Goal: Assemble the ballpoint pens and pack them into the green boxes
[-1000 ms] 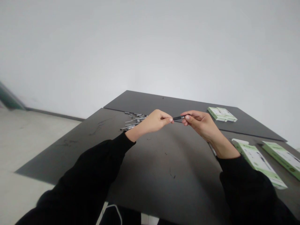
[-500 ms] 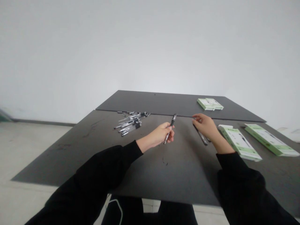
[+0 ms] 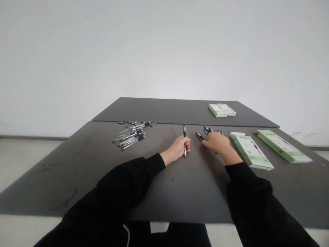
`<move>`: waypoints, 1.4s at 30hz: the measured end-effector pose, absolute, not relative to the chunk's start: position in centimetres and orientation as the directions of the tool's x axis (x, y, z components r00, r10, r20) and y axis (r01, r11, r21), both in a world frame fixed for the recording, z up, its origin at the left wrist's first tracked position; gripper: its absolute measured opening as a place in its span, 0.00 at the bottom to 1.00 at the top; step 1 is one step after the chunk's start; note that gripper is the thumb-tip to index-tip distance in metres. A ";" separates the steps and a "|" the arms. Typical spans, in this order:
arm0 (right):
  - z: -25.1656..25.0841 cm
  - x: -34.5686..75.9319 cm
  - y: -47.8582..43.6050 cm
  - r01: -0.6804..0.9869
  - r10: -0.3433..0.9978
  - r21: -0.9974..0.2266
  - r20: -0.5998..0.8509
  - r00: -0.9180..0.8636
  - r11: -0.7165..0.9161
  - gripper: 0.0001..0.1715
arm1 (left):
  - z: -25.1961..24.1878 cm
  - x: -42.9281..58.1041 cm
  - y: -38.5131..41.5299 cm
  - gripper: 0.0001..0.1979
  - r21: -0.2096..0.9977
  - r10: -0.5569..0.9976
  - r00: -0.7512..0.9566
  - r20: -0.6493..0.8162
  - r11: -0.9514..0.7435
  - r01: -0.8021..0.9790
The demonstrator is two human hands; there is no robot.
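Note:
My left hand (image 3: 180, 146) is closed around a clear pen (image 3: 184, 132) with a black grip, held nearly upright above the table. To its right, my right hand (image 3: 218, 142) is low over the table with its fingers curled down. A black-ended pen (image 3: 199, 136) sticks out at its fingertips, and the hand seems to grip it. Just beyond the knuckles show the ends of several more pens (image 3: 208, 129), their other parts hidden under the hand. A loose pile of clear and black pens (image 3: 132, 135) lies on the left.
Two green-and-white pen boxes, the nearer box (image 3: 253, 151) with its flap out and another box (image 3: 284, 145), lie at the right. Smaller-looking boxes (image 3: 222, 109) sit at the back. A seam crosses the dark table (image 3: 180, 192); a wall (image 3: 164, 51) stands behind.
My right hand has come down onto the pens at the right and turned its knuckles up. The pen in my left hand is more upright. The view has shifted slightly right.

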State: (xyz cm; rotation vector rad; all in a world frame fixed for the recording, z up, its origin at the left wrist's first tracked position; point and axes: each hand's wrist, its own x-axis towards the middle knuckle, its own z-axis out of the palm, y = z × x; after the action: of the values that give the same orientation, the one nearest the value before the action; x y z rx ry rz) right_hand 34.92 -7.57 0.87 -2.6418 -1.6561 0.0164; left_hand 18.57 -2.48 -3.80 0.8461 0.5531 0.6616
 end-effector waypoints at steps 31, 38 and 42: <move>0.1 35.2 -7.6 0.889 0.880 -0.127 0.140 0.454 -0.439 0.19 | -2.3 17.4 -2.4 0.18 0.671 0.730 0.609 -0.311 0.622 -0.403; -0.4 27.6 -8.3 0.895 0.901 -0.445 0.383 0.205 -0.014 0.16 | -2.9 17.8 -2.8 0.16 0.791 0.809 0.538 -0.237 0.482 -0.377; -0.2 27.4 -8.3 0.859 0.942 -0.511 0.287 0.171 0.000 0.16 | -3.1 18.0 -2.5 0.15 0.771 0.838 0.437 -0.326 0.503 -0.391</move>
State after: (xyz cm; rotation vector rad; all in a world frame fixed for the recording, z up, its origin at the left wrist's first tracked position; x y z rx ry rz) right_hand 27.37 -8.31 -0.23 -1.8673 -1.6992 0.1834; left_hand 18.01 -2.54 -3.15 0.6693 0.7757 0.8393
